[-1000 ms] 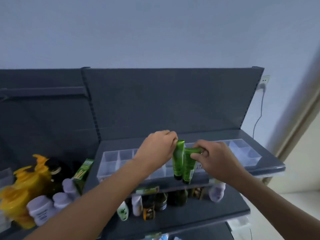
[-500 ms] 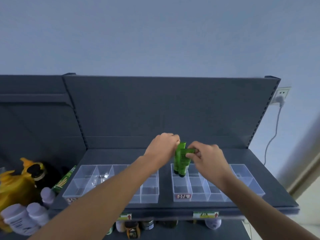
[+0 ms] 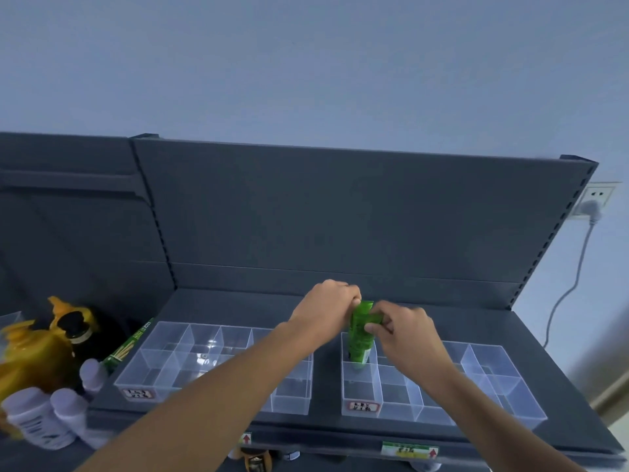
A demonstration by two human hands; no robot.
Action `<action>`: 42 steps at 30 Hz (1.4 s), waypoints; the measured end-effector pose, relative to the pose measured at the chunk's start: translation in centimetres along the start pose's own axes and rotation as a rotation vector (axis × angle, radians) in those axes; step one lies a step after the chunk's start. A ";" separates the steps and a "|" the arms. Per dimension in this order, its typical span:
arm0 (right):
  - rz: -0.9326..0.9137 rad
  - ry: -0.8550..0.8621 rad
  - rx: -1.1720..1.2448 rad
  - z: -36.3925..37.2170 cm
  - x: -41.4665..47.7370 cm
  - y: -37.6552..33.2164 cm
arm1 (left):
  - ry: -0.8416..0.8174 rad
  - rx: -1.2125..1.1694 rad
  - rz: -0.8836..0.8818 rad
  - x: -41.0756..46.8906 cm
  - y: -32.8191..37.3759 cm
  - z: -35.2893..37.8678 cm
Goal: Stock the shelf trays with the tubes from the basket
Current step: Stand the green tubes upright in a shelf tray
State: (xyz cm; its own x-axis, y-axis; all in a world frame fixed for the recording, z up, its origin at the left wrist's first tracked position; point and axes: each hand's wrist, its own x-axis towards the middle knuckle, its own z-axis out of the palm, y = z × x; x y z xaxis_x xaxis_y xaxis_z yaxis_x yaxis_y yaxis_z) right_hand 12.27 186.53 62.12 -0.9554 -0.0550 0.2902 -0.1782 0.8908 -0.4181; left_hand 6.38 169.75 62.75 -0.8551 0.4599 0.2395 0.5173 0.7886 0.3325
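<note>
Both hands up top: left hand (image 3: 326, 310) and right hand (image 3: 403, 330) pinch the green tubes (image 3: 360, 332), caps down in the right tray (image 3: 442, 412), rear-left cell. Best to seat them upright and let go gently, then steady them.

- A shop, or a mock-up of one: dark grey retail shelving (image 3: 340, 216) with slotted uprights and a back panel.
- Price labels (image 3: 410, 450) with red arrows sit on the shelf's front edge.
- Clear divided trays (image 3: 218, 362) carry small stickers.
- Yellow bottles (image 3: 30, 356) and white bottles (image 3: 37, 417) crowd the neighbouring shelf.
</note>
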 end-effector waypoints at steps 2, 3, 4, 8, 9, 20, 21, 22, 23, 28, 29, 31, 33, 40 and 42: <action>-0.008 -0.016 0.002 0.6 -0.2 0.0 | -0.006 -0.018 0.002 0.0 -0.3 0.5; -0.010 -0.017 0.009 0.9 -0.3 0.0 | -0.002 -0.032 0.004 0.0 -0.5 0.7; -0.010 -0.013 0.013 1.1 -0.4 0.1 | 0.003 -0.047 0.007 -0.1 -0.6 0.9; -0.004 -0.008 -0.009 1.6 -0.5 0.1 | 0.025 -0.100 0.043 -0.3 -0.9 1.2; -0.003 -0.010 -0.016 1.6 -0.5 0.1 | 0.033 -0.111 0.058 -0.3 -1.0 1.2; 0.038 0.029 -0.114 0.7 -1.1 -1.3 | 0.173 -0.069 0.056 -1.9 -1.8 0.6; 0.023 0.057 -0.135 0.5 -1.1 -1.7 | 0.190 -0.054 0.044 -2.4 -2.0 0.2; 0.003 0.087 -0.158 0.3 -1.0 -2.2 | 0.201 -0.035 0.032 -3.0 -2.3 -0.3; -0.023 0.117 -0.182 0.2 -0.8 -2.8 | 0.207 -0.011 0.022 -3.7 -2.6 -0.9; -0.133 0.172 -0.253 1.2 0.2 -7.3 | 0.230 0.129 0.013 -8.5 -5.4 -4.5; -0.151 0.168 -0.247 1.6 0.2 -8.7 | 0.236 0.144 0.010 -9.7 -6.3 -5.2; -0.192 0.166 -0.238 2.9 0.0 -11.8 | 0.253 0.170 -0.007 -12.3 -8.2 -6.7; -0.223 0.160 -0.227 4.7 -0.6 -15.3 | 0.263 0.184 -0.021 -15.3 -10.7 -7.9; -0.300 0.053 -0.118 15.8 -6.1 -28.0 | 0.200 0.190 -0.117 -29.5 -22.3 -9.6; -0.302 -0.021 -0.063 20.0 -8.7 -30.9 | 0.135 0.178 -0.151 -34.0 -26.2 -8.7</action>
State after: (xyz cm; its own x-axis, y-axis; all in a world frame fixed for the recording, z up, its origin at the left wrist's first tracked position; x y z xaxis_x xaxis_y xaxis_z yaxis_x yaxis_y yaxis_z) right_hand 21.35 150.46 55.25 -0.8661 -0.3305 0.3750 -0.4408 0.8589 -0.2609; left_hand 22.15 129.90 53.79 -0.9034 0.2825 0.3225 0.3596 0.9089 0.2111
